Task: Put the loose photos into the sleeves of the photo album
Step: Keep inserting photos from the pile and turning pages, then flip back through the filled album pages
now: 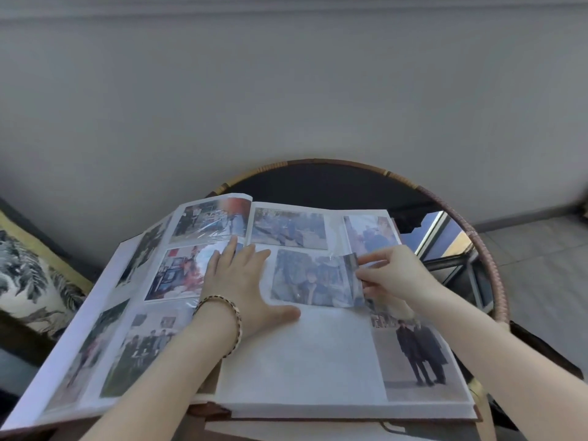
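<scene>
**Right hand pinches a photo at the album's right page while the left presses flat**

The photo album (pixel 302 361) lies open on a round glass counter (pixel 496 265) with a woven rim. Taking 12 o'clock as straight away from the person, its spine runs from 6 to 12 o'clock.

The left hand (pixel 241 281) lies palm down across the spine near the album's centre. Its fingers (pixel 230 249) are straight and spread, pointing to 12 o'clock, and its thumb reaches out toward 3 o'clock on the bare white page. A braided bracelet (pixel 234 316) circles that wrist.

The photo (pixel 313 280) in play sits in the middle row of the right-hand page, just at 3 o'clock of the left hand. The right hand (pixel 394 275) comes in from 4 o'clock, and its fingers (pixel 369 275) are curled, pinching the photo's right edge, which bends up off the page. Shiny clear film shows at that edge. How far the print lies under the film cannot be told.

Other prints fill the page around it:
- a street scene (pixel 288 229) at 12 o'clock of the pinched photo;
- a portrait print (pixel 370 233) at 1 o'clock;
- a print of two figures in dark coats (pixel 420 354) at 5 o'clock.

The left-hand page carries more prints under glossy sleeves.

A leaf-patterned cushion (pixel 28 281) sits at 9 o'clock of the album, a grey wall (pixel 286 90) rises at 12 o'clock, and tiled floor (pixel 541 265) shows at 3 o'clock.
</scene>
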Demonstrator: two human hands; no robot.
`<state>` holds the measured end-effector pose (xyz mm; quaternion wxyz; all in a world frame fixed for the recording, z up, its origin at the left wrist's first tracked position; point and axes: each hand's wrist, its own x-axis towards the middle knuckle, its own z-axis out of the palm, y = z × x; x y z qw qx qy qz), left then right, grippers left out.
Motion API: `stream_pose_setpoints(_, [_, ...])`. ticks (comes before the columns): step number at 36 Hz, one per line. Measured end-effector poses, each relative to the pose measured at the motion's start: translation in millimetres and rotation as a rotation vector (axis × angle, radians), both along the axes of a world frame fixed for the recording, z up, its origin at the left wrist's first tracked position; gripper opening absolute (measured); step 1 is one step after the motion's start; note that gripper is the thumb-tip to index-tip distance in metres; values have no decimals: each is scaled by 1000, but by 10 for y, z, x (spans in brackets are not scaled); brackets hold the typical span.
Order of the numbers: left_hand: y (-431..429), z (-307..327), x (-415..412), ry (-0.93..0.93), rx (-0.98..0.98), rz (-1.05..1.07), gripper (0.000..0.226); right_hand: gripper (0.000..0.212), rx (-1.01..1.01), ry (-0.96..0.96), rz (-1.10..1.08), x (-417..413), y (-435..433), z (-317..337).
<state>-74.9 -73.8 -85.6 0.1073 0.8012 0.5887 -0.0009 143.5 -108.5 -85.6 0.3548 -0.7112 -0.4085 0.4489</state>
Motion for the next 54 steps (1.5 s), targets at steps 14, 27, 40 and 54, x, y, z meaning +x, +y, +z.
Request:
stream_pose_setpoints(14, [8, 1, -63, -45, -22, -47, 111, 14, -60, 53, 24, -156, 106, -11])
stream_pose_setpoints(27, [8, -18, -51, 21, 2, -50, 111, 15, -110, -66, 25, -175, 125, 76])
stream_pose_setpoints(40, [14, -28, -58, 24, -10, -52, 112, 18, 40, -307, 9, -247, 53, -7])
stream_pose_setpoints(54, [1, 6, -40, 45, -33, -43, 109, 7, 25, -179, 37, -230, 37, -40])
